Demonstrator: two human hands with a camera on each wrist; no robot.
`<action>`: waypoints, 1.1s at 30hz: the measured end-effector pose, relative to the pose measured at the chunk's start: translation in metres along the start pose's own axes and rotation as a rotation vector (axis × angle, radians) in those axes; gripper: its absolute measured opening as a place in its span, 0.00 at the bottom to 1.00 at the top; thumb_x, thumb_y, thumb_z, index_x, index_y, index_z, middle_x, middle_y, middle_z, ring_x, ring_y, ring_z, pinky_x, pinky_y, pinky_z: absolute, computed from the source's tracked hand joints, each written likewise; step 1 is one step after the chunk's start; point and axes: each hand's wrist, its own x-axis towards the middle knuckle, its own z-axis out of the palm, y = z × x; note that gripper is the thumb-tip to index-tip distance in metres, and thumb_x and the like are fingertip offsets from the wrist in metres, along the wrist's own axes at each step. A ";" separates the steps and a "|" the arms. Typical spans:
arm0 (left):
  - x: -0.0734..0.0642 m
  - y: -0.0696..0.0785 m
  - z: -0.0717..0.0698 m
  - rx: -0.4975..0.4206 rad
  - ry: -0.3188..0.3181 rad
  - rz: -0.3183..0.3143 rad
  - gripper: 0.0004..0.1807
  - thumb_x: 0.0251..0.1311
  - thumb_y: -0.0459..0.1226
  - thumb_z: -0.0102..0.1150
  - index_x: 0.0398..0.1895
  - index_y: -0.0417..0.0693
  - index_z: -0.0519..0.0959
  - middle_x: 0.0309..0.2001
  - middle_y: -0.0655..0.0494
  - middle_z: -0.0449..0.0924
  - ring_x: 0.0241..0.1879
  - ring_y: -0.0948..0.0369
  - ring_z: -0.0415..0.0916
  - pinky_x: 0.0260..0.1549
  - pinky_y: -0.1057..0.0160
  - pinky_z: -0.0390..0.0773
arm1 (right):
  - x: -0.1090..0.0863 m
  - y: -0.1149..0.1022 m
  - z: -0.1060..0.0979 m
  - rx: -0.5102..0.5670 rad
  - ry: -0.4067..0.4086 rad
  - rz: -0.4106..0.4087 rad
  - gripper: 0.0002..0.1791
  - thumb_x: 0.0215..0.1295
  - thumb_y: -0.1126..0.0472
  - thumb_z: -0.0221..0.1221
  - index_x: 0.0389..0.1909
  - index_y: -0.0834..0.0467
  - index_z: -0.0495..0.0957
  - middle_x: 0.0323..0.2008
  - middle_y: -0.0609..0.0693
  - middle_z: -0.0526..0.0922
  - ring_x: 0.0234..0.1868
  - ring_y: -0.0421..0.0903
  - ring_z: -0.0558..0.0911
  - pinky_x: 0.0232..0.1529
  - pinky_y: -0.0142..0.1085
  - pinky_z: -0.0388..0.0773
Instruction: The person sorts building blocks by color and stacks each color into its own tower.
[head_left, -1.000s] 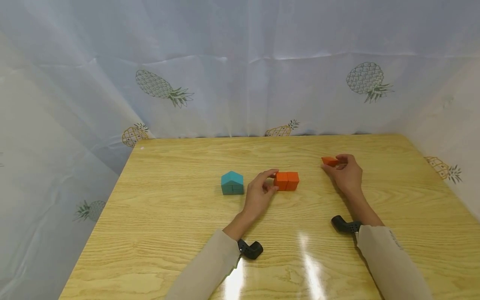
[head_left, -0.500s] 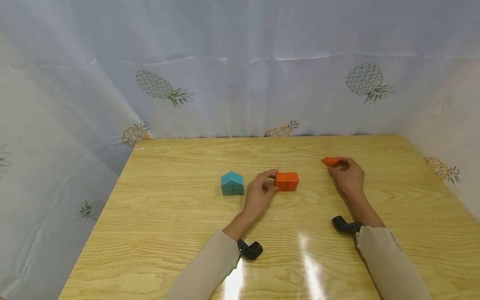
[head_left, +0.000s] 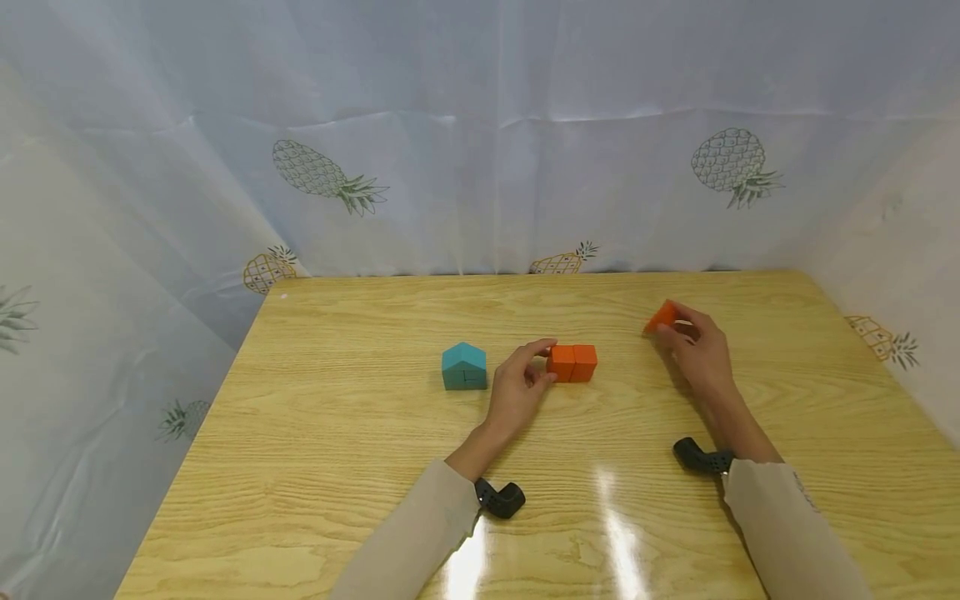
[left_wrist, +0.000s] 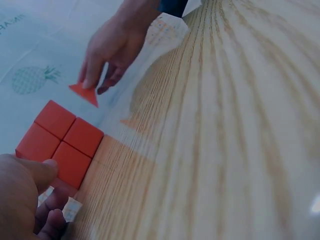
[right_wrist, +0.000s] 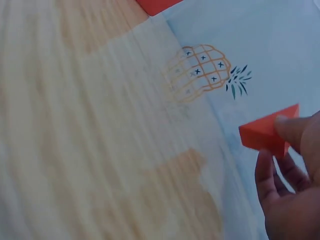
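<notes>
Orange cubes (head_left: 573, 364) stand stacked on the table, and the left wrist view shows their face as a two-by-two square (left_wrist: 61, 142). My left hand (head_left: 516, 392) holds the stack at its left end, thumb (left_wrist: 45, 172) on the near face and fingers round the back. To the right, my right hand (head_left: 697, 350) pinches an orange triangular block (right_wrist: 270, 129) between thumb and fingers, above the table. One point of that block tilts upward in the head view. Left of my left hand sits a small teal house shape (head_left: 464, 367) made of blocks with a peaked top.
The wooden table (head_left: 337, 467) has a glossy surface with light streaks near its front. A pale cloth with printed pineapples (head_left: 480, 167) hangs behind the back edge and along the sides. A black wrist camera (head_left: 501, 500) sits at my left cuff.
My right hand has turned the triangular block so that one point now rises, and the hand has shifted slightly right. The left hand, the orange cubes and the teal house stay put.
</notes>
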 end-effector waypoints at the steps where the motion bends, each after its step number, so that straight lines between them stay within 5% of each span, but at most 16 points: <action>1: 0.000 0.000 0.000 0.001 -0.001 0.000 0.27 0.54 0.28 0.66 0.59 0.48 0.75 0.48 0.50 0.78 0.23 0.60 0.67 0.25 0.69 0.69 | 0.000 -0.002 0.000 0.010 -0.015 -0.032 0.30 0.70 0.54 0.55 0.70 0.58 0.63 0.61 0.60 0.66 0.51 0.39 0.72 0.43 0.20 0.70; 12: 0.000 -0.001 0.001 0.000 -0.006 -0.012 0.27 0.54 0.27 0.66 0.59 0.48 0.75 0.48 0.50 0.78 0.23 0.61 0.68 0.24 0.69 0.69 | 0.000 -0.024 0.007 0.131 -0.102 -0.180 0.24 0.67 0.64 0.59 0.63 0.63 0.69 0.53 0.51 0.74 0.52 0.37 0.74 0.47 0.22 0.72; 19: -0.001 0.000 0.001 -0.012 -0.010 -0.022 0.28 0.54 0.27 0.66 0.60 0.44 0.74 0.47 0.50 0.78 0.22 0.61 0.67 0.23 0.69 0.69 | -0.005 -0.047 0.014 0.195 -0.218 -0.346 0.22 0.65 0.73 0.57 0.60 0.66 0.72 0.51 0.56 0.73 0.51 0.42 0.75 0.47 0.25 0.73; 33: -0.001 0.000 0.000 -0.017 -0.014 -0.044 0.27 0.55 0.28 0.66 0.60 0.45 0.74 0.48 0.49 0.78 0.22 0.63 0.68 0.22 0.69 0.69 | -0.024 -0.107 0.027 -0.078 -0.355 -0.590 0.22 0.58 0.77 0.61 0.55 0.67 0.74 0.48 0.58 0.76 0.45 0.46 0.73 0.44 0.33 0.72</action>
